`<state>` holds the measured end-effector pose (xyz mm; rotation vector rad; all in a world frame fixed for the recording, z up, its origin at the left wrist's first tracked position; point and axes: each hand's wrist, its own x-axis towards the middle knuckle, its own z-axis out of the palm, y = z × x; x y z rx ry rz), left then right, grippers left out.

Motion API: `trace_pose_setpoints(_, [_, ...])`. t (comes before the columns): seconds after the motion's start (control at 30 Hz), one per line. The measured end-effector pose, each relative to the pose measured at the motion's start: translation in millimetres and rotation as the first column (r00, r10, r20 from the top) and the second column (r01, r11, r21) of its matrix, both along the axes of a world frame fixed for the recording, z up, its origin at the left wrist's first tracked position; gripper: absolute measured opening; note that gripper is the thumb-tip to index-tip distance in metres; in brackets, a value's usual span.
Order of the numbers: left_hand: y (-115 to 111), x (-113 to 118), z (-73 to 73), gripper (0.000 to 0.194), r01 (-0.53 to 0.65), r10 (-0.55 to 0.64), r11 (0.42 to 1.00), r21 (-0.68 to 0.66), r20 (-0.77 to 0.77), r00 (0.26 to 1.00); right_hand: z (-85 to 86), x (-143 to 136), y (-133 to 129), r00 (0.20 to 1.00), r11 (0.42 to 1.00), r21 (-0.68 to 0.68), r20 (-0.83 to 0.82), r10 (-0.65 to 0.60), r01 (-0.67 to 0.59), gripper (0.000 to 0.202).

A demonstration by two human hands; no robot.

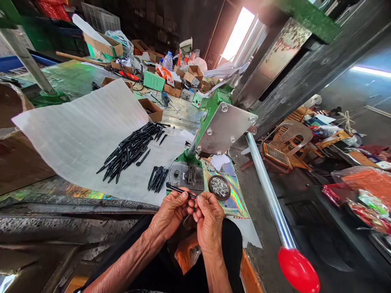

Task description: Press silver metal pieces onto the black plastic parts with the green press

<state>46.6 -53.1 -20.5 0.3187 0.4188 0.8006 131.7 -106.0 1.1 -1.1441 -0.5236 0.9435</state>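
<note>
My left hand [171, 208] is closed around a slim black pen-like piece [174, 187], which points up and left. At the other end of that piece, the fingers of my right hand [210, 217] are pinched together. Whether they also hold a tiny part is hidden. Just beyond both hands sits the metal base [177, 174] of a green hand press [210, 106]. A dark round dish [210, 193] of small silvery pins [219, 186] lies to its right. Left of the base is a small bunch of similar black pieces [157, 179].
A large heap of black pointed pieces [131, 148] rests on a white sheet [82, 118]. The press lever [270, 193], with a red knob [298, 268], slants down at my right. An open cardboard box [152, 110] and clutter stand behind. A chair [288, 138] is farther right.
</note>
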Motion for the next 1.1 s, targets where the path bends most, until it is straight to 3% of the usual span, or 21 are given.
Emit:
trace_pose_setpoints(0.3, [-6, 6, 1.9, 0.034, -0.110, 0.119, 0.990, 0.085, -0.104, 0.987, -10.4, -9, 0, 0.964, 0.988, -0.014, 0.222, -0.147, 0.154, 0.023])
trace_pose_setpoints(0.47, [-5, 2, -3.9, 0.030, -0.123, 0.201, 0.946, 0.299, -0.246, 0.948, -20.9, -12, 5, 0.992, 0.992, -0.031, 0.036, -0.118, 0.119, 0.027])
trace_pose_setpoints(0.7, [11, -5, -7.5, 0.018, -0.032, 0.351, 0.813, 0.582, -0.446, 0.823, -25.8, -9, 14, 0.964, 0.994, -0.086, -0.250, -0.092, 0.073, 0.027])
trace_pose_setpoints(0.87, [19, -2, -12.8, 0.009, -0.010, 0.440, 0.738, 0.674, -0.470, 0.765, -24.1, -10, 15, 0.932, 0.995, -0.079, -0.351, -0.088, 0.064, 0.031])
trace_pose_setpoints(0.97, [19, 1, -21.3, 0.005, -0.017, 0.463, 0.738, 0.675, -0.488, 0.740, -21.5, -14, 14, 0.915, 0.997, -0.065, -0.399, -0.064, 0.042, 0.037])
trace_pose_setpoints(1.1, [19, 4, -29.2, 0.008, 0.029, 0.517, 0.712, 0.701, -0.553, 0.653, -21.3, -20, 9, 0.922, 1.000, -0.014, -0.387, 0.019, -0.026, 0.038])
